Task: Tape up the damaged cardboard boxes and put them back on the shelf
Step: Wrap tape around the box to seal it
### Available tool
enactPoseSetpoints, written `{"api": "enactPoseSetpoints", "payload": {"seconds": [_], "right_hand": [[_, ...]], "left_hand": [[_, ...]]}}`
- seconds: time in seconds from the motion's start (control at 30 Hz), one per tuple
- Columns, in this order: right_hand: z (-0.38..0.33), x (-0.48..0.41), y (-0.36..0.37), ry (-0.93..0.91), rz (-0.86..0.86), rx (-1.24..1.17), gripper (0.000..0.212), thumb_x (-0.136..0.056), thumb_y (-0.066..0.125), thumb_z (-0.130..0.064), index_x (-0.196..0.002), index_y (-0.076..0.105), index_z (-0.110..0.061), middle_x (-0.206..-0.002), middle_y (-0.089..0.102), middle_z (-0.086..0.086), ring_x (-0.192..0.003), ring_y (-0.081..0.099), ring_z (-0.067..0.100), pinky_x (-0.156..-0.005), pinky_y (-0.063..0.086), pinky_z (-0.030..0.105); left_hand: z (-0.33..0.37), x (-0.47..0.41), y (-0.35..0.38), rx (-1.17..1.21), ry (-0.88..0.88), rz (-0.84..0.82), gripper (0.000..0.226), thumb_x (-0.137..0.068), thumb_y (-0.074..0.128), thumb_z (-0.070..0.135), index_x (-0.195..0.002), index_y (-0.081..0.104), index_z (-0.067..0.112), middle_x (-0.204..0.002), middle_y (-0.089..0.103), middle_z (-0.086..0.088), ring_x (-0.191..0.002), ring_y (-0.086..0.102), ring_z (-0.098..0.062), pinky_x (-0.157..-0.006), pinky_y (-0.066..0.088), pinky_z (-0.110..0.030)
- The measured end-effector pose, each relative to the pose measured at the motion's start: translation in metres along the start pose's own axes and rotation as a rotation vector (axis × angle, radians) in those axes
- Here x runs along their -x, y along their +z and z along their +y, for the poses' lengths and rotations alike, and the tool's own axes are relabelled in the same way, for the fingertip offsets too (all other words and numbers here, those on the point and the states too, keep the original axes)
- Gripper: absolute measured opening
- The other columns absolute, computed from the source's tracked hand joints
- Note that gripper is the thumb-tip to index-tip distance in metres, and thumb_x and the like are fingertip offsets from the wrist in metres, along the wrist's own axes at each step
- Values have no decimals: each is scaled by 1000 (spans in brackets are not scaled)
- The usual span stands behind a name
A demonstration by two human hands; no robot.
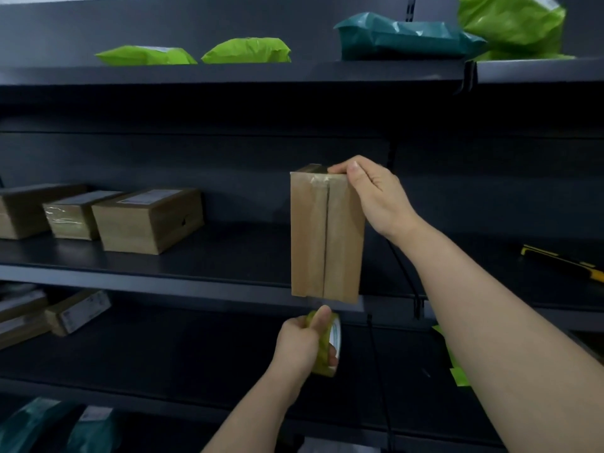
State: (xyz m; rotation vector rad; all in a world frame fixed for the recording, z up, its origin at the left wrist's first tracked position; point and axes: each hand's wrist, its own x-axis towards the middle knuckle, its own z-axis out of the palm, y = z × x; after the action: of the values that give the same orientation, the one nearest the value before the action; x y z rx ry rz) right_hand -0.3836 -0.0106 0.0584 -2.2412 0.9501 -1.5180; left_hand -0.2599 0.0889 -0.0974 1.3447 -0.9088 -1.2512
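The right hand [376,197] clamped the top right corner of a cardboard box [327,237], fingers curled over its upper edge. The box was held upright in the air in front of the edge of the middle shelf [196,276], with its centre seam facing the camera and clear tape glinting across the top. At six o'clock from the box, just below its bottom edge, the left hand [300,344] was wrapped round a tape roll [335,335], thumb lying up along it. A faint sheen of clear tape showed between roll and box.

At nine o'clock from the box, three closed brown boxes [147,220] sat in a row on the middle shelf. At three o'clock lay a yellow-and-black tool [562,261]. Bright green mailers [245,50] and a teal mailer [402,37] rested on the top shelf, between eleven and one o'clock.
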Motion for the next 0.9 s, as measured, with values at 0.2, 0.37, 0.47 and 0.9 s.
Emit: {"api": "enactPoseSetpoints", "payload": {"seconds": [0.2,0.37,0.47,0.9], "right_hand": [[2,-2,1,9,8,-4,35,-103,34,-34,-104,68,-28,-106,67,-12,-109,56,15,-96,44,44],[1,0,0,13,8,-7,35,-103,34,-33,-105,68,-27,-107,67,-12,-110,55,14,-97,44,43],[-1,2,-2,23,-2,-9,29,-101,41,-38,-105,68,-29,-109,65,-13,-112,53,11,-99,43,41],[16,48,27,161,83,-3,129,-57,91,-35,-149,0,-38,-158,15,-8,-142,24,8,-113,27,32]], "left_hand": [[4,-7,1,-21,-21,-15,39,-96,60,44,-101,65,5,-61,65,-9,-49,63,-19,-50,55,-26],[7,-18,0,-12,-80,33,41,-89,71,44,-92,69,2,-71,71,-12,-57,69,-24,-57,60,-32],[0,-29,-1,-79,9,191,49,-74,82,50,-81,69,4,-78,73,-7,-73,71,-23,-72,60,-37],[2,-22,6,-307,221,342,56,-81,77,46,-110,45,10,-91,51,4,-82,58,-12,-74,52,-32]]}}
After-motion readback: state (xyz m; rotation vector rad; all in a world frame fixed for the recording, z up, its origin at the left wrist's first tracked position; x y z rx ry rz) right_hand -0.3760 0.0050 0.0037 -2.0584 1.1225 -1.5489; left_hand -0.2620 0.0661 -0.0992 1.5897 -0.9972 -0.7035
